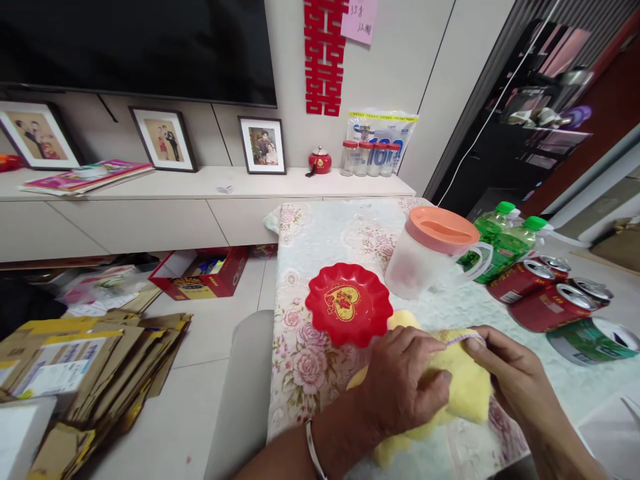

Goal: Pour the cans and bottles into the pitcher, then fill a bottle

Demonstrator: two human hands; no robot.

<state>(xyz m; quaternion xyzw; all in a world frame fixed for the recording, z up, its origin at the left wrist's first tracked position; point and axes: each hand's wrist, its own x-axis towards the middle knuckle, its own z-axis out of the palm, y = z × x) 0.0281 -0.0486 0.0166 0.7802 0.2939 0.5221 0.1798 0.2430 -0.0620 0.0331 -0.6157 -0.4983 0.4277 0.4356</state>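
A yellow cloth (467,383) with a pale stitched edge is bunched up near the front of the table, between my two hands. My left hand (400,383), with a bangle on its wrist, is closed on the cloth, its fingers curled over the folds. With thumb and fingers, my right hand (515,367) pinches the cloth's upper edge. Just beyond my left hand lies a red scalloped plate (365,303) with a gold heart print. Behind the cloth stands a frosted pitcher (413,263) with an orange lid (443,225).
On the right side of the flowered tablecloth (305,363) are green bottles (517,240) and several cans (547,307). A grey chair (245,393) adjoins the table's left edge. Flattened cardboard (115,353) and a red box (200,273) lie on the floor. Behind runs a white cabinet (175,183).
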